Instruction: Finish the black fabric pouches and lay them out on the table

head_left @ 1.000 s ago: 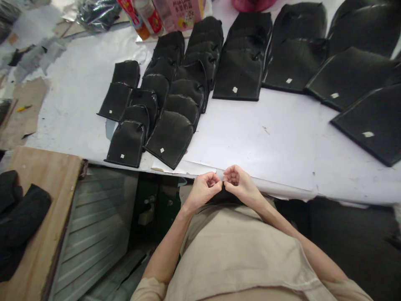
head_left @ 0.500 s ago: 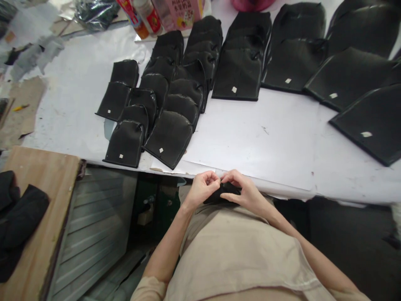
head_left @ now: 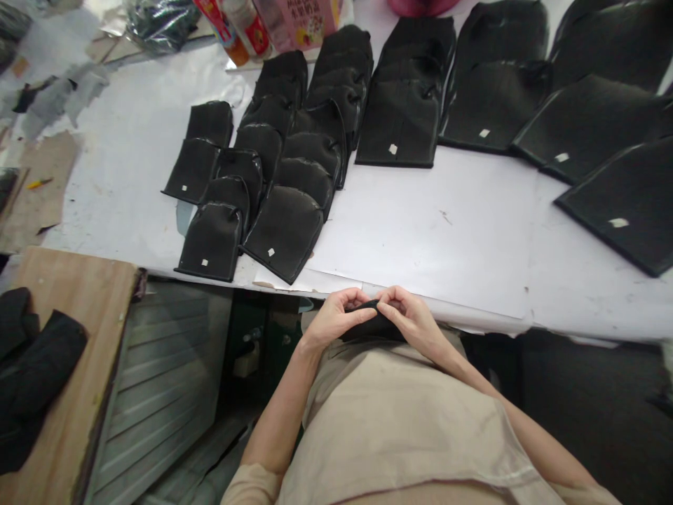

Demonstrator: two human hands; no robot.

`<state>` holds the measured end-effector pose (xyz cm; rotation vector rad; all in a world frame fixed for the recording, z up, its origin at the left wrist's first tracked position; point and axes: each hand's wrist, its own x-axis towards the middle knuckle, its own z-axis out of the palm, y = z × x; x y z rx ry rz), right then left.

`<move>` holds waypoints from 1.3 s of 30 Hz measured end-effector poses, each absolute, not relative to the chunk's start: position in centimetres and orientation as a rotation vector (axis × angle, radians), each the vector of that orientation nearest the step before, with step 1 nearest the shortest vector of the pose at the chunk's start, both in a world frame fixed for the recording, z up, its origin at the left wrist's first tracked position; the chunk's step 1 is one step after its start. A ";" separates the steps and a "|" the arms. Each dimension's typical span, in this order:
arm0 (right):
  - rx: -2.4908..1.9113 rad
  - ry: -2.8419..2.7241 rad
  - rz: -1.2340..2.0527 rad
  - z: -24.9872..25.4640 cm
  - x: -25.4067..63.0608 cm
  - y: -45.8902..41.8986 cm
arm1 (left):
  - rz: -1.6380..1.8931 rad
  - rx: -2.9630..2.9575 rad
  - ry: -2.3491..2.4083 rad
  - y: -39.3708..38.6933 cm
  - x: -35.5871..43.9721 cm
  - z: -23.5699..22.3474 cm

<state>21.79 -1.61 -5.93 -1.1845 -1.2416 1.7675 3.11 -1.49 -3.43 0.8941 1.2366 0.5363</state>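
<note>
A black piece of material (head_left: pixel 376 326) rests against my lap, just below the table's front edge. My left hand (head_left: pixel 336 317) pinches its upper edge between thumb and fingers. Close beside it, my right hand (head_left: pixel 407 314) grips the same edge, thumb on the near side. The lower part of the piece lies over the beige apron (head_left: pixel 410 407), and its full shape is hidden by my hands. Several flat black pieces with rounded tops, such as this one (head_left: pixel 287 231), overlap in rows on the table, some bearing small white tags.
The white-covered table (head_left: pixel 436 231) spans the view. Bottles (head_left: pixel 247 28) and a pink carton (head_left: pixel 308 24) stand at its back. At left are a wooden board (head_left: pixel 78 337) with black cloth (head_left: pixel 39 379) on it and a grey slatted panel (head_left: pixel 162 372).
My right thumb has moved up from below onto the edge of the black piece. The left thumb now lies straighter along that edge. The rows on the table are unchanged.
</note>
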 end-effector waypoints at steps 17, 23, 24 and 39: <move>-1.252 -1.333 1.679 -5.8 21.3 -1.8 | 0.542 0.924 1.229 -1.6 2.9 -3.5; -1.200 -1.374 1.652 -5.0 20.8 -1.2 | 0.517 0.958 1.200 -1.3 2.4 -2.8; -1.173 -1.379 1.665 -5.0 20.9 -1.1 | 0.533 0.962 1.208 -1.3 2.3 -2.7; -1.142 -1.552 1.575 -5.8 21.8 -0.8 | 0.634 1.077 1.380 -1.6 1.0 -2.4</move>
